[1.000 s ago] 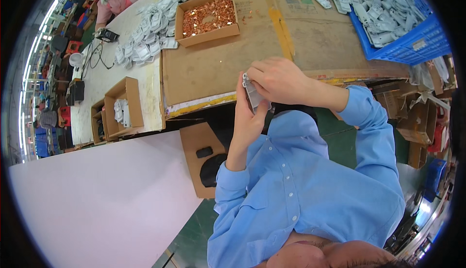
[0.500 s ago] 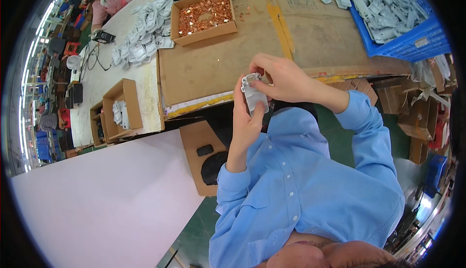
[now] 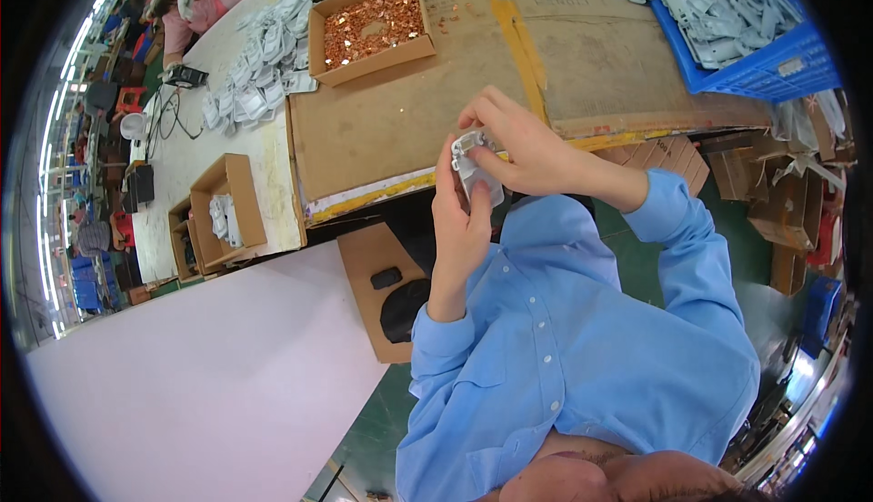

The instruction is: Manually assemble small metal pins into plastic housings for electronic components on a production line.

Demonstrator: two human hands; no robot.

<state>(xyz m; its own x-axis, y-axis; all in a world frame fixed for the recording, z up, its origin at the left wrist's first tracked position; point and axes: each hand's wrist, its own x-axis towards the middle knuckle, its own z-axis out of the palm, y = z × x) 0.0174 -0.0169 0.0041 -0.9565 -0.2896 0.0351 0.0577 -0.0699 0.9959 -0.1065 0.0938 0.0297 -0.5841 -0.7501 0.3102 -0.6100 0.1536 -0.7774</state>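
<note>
Since a second ago, the right hand (image 3: 527,147) has drawn back from over the far end of the grey shell (image 3: 468,171), whose clipped, notched end now shows. That shell sits up between both hands, above the near edge of the cardboard-covered bench (image 3: 364,143). Its near part is pinched by the left hand (image 3: 461,229), thumb on top and fingers along the left side; the right thumb lies at the far end with the forefinger arched over it, though whether those two pinch it one cannot tell. Good handling seems to call for a steady left hold, light pressure and that far end kept clear for the right fingertips. Far left stands a box (image 3: 373,65) of copper-coloured pieces (image 3: 350,40), far right a blue crate (image 3: 773,76) of similar grey parts
</note>
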